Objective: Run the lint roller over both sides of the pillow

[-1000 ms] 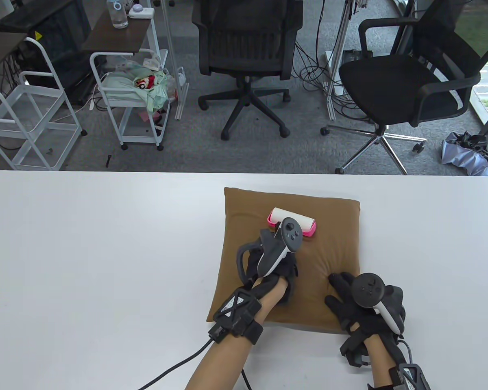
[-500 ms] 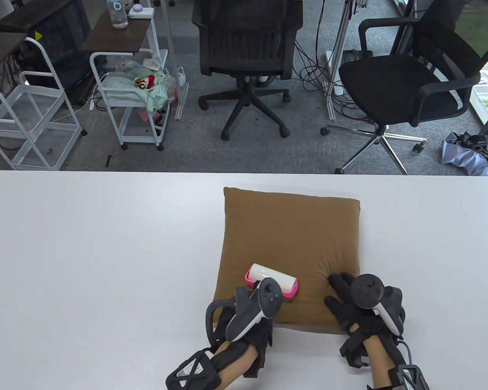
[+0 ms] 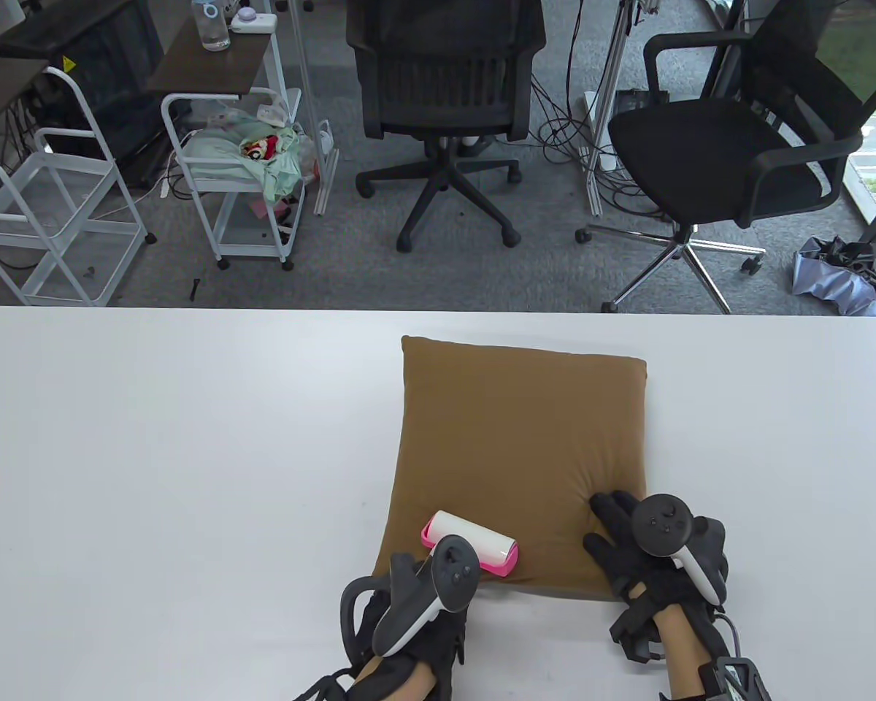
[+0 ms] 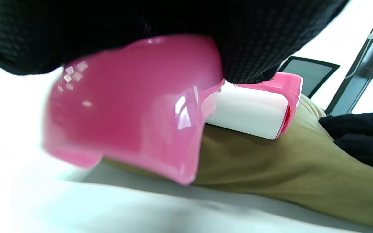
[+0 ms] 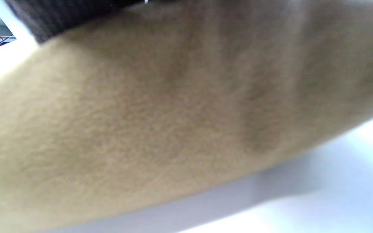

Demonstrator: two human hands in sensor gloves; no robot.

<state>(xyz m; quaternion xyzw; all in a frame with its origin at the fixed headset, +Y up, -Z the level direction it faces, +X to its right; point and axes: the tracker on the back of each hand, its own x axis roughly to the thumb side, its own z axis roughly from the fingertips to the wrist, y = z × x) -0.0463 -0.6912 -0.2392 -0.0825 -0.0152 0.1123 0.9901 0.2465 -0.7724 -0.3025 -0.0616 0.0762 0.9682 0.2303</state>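
A brown pillow [image 3: 518,445] lies flat on the white table [image 3: 175,453]. My left hand [image 3: 409,628] grips the pink handle [image 4: 131,110] of a lint roller [image 3: 474,544]. Its white roll [image 4: 251,113] rests on the pillow's near edge, left of the middle. My right hand [image 3: 628,548] presses flat on the pillow's near right corner, fingers spread. The right wrist view shows only pillow fabric [image 5: 160,123] close up and the table below it.
Beyond the table's far edge stand two black office chairs [image 3: 445,102] [image 3: 730,146] and white wire carts [image 3: 241,175]. The pillow sits right of the table's centre.
My left hand has drawn the lint roller from the pillow's far middle back toward me to its near edge. My right hand has stayed on the near right corner.
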